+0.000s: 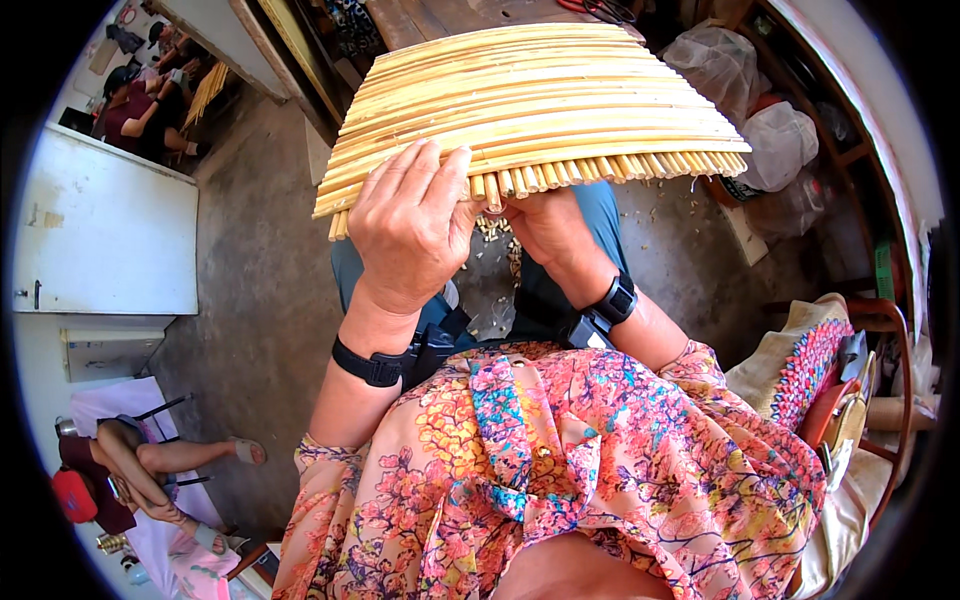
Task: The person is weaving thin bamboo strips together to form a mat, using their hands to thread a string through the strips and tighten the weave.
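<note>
A mat of straw-coloured reeds point(520, 95), laid side by side, slopes up and away in front of me above my lap. My left hand point(412, 220) is closed on its near edge, fingers bent over the top. Under the same edge, my right hand point(548, 228) grips from below; the mat hides most of its fingers. The two hands almost meet at the reed ends point(492, 190), where one end sticks out lower than its neighbours. Dark straps circle both of my wrists.
Short cut reed bits point(494, 228) lie below my hands and on the floor. Scissors point(600, 10) rest on the wooden table point(440, 18) ahead. Plastic bags point(778, 145) stand at the right, near a chair point(905, 400). A seated person point(150, 470) is at the lower left; others work beyond the doorway.
</note>
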